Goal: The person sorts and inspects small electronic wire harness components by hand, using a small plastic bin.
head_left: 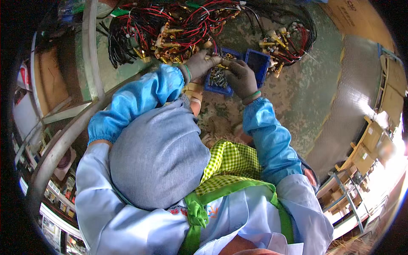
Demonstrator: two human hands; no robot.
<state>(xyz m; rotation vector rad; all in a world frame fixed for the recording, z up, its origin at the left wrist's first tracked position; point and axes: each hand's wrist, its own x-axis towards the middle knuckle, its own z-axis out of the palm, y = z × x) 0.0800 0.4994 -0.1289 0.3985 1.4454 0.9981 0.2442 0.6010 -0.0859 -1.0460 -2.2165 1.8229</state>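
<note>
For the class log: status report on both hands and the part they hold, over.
Left hand and right hand, grey-gloved, pinch a small brass fitting together. Blue bin of screws directly beneath. Red and black wire harness crowds close behind.

Floor (310,85): worn green paint, patchy, bare concrete showing through, yellow line along edge. Grey textured mat strip (352,97) beyond line, at right. Cardboard boxes (369,140) stacked on metal rack at right edge; larger brown carton (357,17) top right. Strong glare at right, washing out boxes there. Curved grey metal frame bars (63,136) at left; brown board (46,80) behind them. Shelving with small items (55,195) along lower left, dim. Picture rim dark, straight edges bent.
</note>
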